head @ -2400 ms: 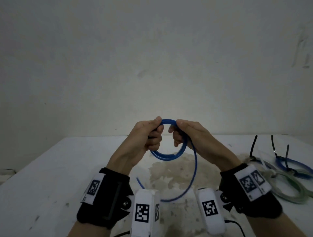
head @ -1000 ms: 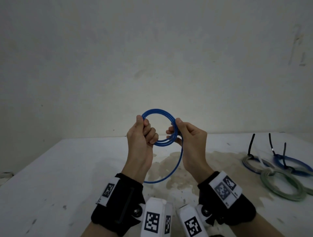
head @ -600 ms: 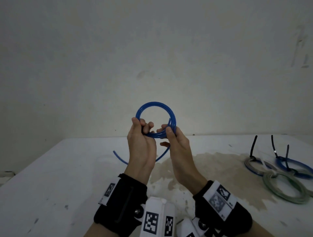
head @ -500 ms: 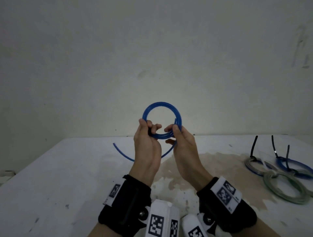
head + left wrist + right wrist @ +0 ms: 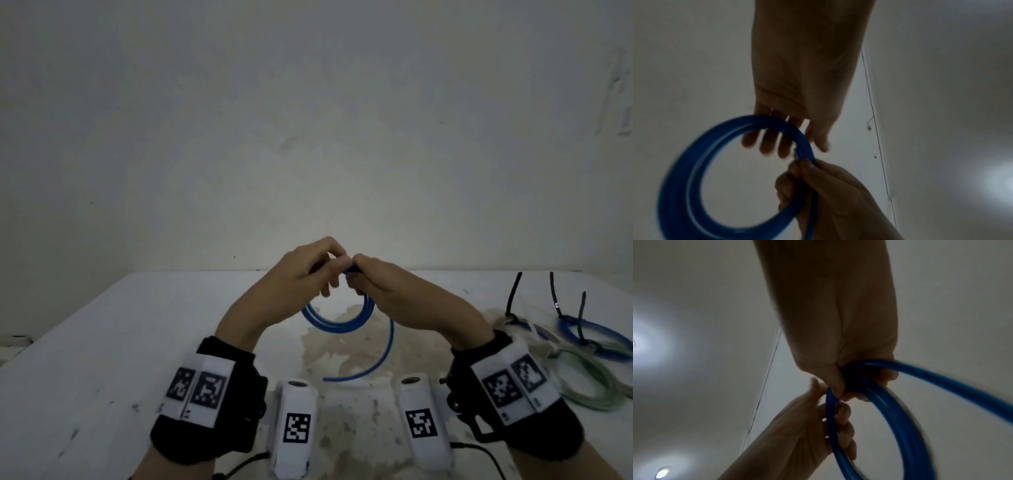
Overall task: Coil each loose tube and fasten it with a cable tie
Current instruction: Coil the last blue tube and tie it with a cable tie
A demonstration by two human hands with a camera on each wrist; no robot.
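A blue tube (image 5: 337,323) is wound into a small coil that hangs below both raised hands, above the white table (image 5: 102,342). Its loose tail (image 5: 388,346) curves down to the right and ends near the table in front of me. My left hand (image 5: 325,270) holds the top of the coil with its fingers (image 5: 842,418) curled round a strand. My right hand (image 5: 352,274) pinches the bundled strands between thumb and fingers (image 5: 835,382). In the left wrist view the coil (image 5: 694,170) is blurred, and the right hand (image 5: 803,164) grips its edge.
At the table's right lie tied coils: a blue one (image 5: 582,339), a greenish one (image 5: 589,383) and a grey one (image 5: 513,322), with black cable ties (image 5: 513,291) sticking up. A brownish stain (image 5: 342,349) marks the table under the hands. A bare wall stands behind.
Both hands have turned over, so the coil that stood above them now hangs below. The loose tail has swung from the left side to the right and toward me.
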